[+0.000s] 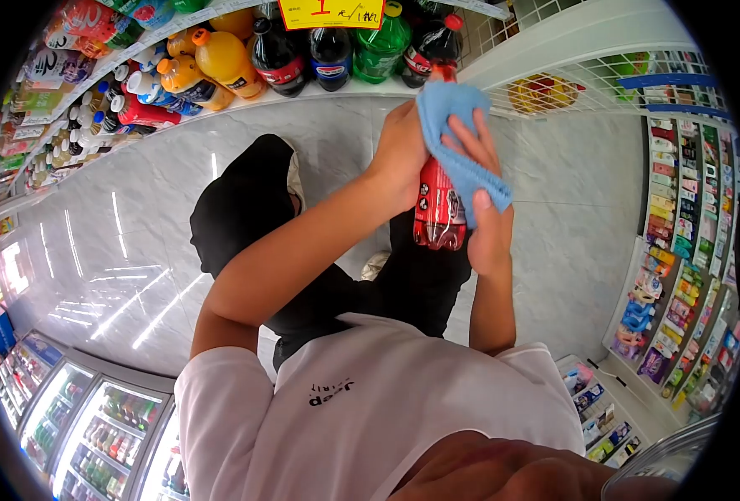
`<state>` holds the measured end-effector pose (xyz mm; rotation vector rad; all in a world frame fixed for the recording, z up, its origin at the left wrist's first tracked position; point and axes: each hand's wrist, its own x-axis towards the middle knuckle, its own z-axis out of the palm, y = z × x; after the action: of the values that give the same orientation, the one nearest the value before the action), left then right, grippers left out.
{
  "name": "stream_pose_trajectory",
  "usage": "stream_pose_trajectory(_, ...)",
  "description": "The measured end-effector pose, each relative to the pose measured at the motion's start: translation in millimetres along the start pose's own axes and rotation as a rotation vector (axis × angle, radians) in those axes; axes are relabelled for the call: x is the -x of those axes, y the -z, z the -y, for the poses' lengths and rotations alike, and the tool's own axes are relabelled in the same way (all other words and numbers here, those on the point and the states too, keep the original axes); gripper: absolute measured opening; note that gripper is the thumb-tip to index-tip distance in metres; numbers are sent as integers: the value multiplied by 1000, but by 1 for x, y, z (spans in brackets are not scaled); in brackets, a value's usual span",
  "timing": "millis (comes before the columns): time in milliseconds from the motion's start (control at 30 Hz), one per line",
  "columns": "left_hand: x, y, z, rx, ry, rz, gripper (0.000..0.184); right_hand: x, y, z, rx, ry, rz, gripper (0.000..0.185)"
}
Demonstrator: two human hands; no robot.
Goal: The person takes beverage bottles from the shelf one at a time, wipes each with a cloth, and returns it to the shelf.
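Note:
My left hand [400, 159] is wrapped around a bottle with red labelling [439, 209], held upright in front of my knees with its clear base toward me. My right hand [488, 213] grips a light blue cloth [462, 113] and presses it against the bottle's upper side. The cloth drapes over the upper part and hides much of it. Just beyond, a dark cola bottle with a red cap [436, 42] stands on the low shelf, beside a green soda bottle [382, 52].
Cola bottles [280, 57] and orange drinks [226, 63] line the low shelf under a yellow price sign [330, 12]. A white wire rack [587, 79] stands to the right, with packaged goods [662, 309] beyond. Glass-door coolers [107, 434] stand at lower left. Grey tiles [153, 209] cover the floor.

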<state>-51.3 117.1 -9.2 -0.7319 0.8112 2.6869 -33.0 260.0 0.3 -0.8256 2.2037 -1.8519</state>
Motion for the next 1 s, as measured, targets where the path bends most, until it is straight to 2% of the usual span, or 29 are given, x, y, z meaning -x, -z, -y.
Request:
stream_pose_trajectory(100,-14,9,-9,11,-9,-6,44,22,-8,10,-203,-89,1,66)
stream_pose_trajectory(133,-16,10,-13,0,-1,8,46,30,-6,14,-236,-125,42,63)
stream_pose_trajectory(167,-20,6,-16,-55,-44,-54,46,41,1,4,-97,-51,142,62)
stream_pose_trajectory(367,-6,-6,-27,-84,-96,-30,47,63,-8,-9,198,187,95,62)
stream_pose_trajectory(500,-10,-3,-22,-14,-59,7,50,51,-19,-7,-66,28,-103,66)
stream_pose_trajectory(633,-11,-1,-12,36,42,32,56,25,-17,0,-227,-8,-161,69)
stream_pose_trajectory(767,-3,-5,-12,51,93,63,49,3,-9,2,-198,3,-118,66)
stream_pose_trajectory(867,3,-4,-9,49,95,71,43,-10,-1,-1,-16,29,-52,61)
stream_pose_trajectory(1000,1,-2,0,11,137,77,37,-28,1,-8,-17,-18,-116,59)
